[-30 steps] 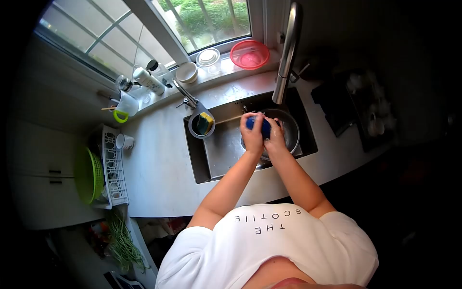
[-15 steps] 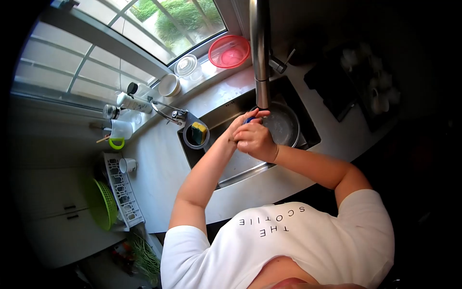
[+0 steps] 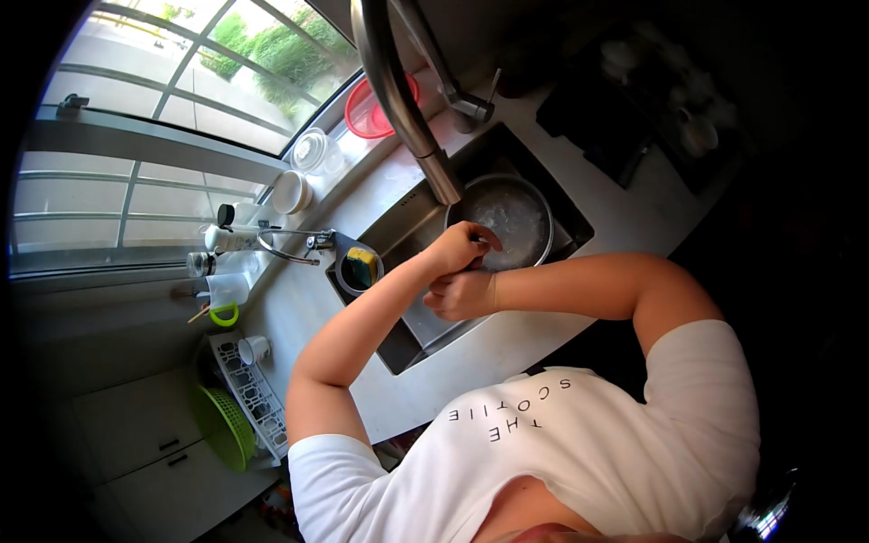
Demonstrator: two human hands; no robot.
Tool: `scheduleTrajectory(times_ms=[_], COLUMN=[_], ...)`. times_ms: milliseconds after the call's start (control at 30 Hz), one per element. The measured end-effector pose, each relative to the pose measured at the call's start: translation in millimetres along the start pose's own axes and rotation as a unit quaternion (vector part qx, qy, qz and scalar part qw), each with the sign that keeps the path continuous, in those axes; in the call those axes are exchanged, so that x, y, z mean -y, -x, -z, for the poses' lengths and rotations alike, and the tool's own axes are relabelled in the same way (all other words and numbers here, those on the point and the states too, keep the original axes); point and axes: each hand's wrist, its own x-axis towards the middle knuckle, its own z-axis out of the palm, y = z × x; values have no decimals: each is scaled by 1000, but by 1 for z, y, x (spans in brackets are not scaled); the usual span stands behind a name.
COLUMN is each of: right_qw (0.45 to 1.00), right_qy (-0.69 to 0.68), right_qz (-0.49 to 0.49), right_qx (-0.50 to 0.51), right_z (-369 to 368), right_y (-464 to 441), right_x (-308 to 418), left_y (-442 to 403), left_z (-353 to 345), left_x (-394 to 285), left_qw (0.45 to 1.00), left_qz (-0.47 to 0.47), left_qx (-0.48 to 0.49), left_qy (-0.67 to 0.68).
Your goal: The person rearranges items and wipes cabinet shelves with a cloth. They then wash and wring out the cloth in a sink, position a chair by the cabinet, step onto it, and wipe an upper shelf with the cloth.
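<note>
My left hand (image 3: 460, 247) is over the near edge of a round metal pan (image 3: 520, 222), its fingers curled downward. Just below it, my right hand (image 3: 460, 295) is closed in a fist, close against the left wrist and fingers. Whatever either hand may hold is hidden by the fingers. The pan stands in the right part of the steel sink (image 3: 398, 222) with water in it. Above the pan hangs the spout of the tall metal faucet (image 3: 441, 176).
A grey holder (image 3: 342, 271) with a yellow-green sponge (image 3: 361, 267) sits at the sink's left end beside a small curved tap (image 3: 288, 249). Bowls, a red basin (image 3: 362, 113) and bottles line the windowsill. A white cup (image 3: 254, 349) stands by the white rack (image 3: 249, 389).
My hands have shifted toward my body, with the right hand now lower than the left. The blue item seen between them is out of sight. The view has turned somewhat.
</note>
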Motion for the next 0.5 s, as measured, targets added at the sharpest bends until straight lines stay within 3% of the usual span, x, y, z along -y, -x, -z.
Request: scheduleTrajectory(times_ms=[33, 100, 167, 233, 267, 333, 367, 433, 467, 500], right_qw=[1000, 957, 941, 991, 992, 970, 930, 762, 762, 561], right_qy=[2, 97, 126, -76, -76, -219, -295, -387, -388, -474], right_qz=[-2, 120, 127, 16, 13, -85, -206, -478, -476, -615], right_qx=[2, 245, 286, 104, 104, -60, -80, -204, -204, -286], right_z=[-7, -21, -40, -47, -42, -4, 12, 23, 22, 18], right_y=[3, 8, 23, 42, 50, 50, 50, 42, 34, 22], right_x=[2, 6, 9, 3, 5, -3, 5, 18, 19, 18], left_y=[-10, -28, -43, -38, -30, -25, -19, 1, 10, 19], left_z=[-7, -20, -24, -20, -16, -12, -12, -22, -27, -34], left_x=[12, 36, 58, 60, 55, 72, 78, 70, 65, 57], left_qw=[1000, 998, 997, 970, 961, 909, 876, 843, 822, 795], left_qz=[-2, 2, 28, -31, -25, -95, -135, -169, -199, -228], left_qx=[3, -54, -74, -241, -272, -385, -446, -494, -530, -562], left_qy=[-1, -16, 16, -20, 46, 124, 127, 128, 63, -3])
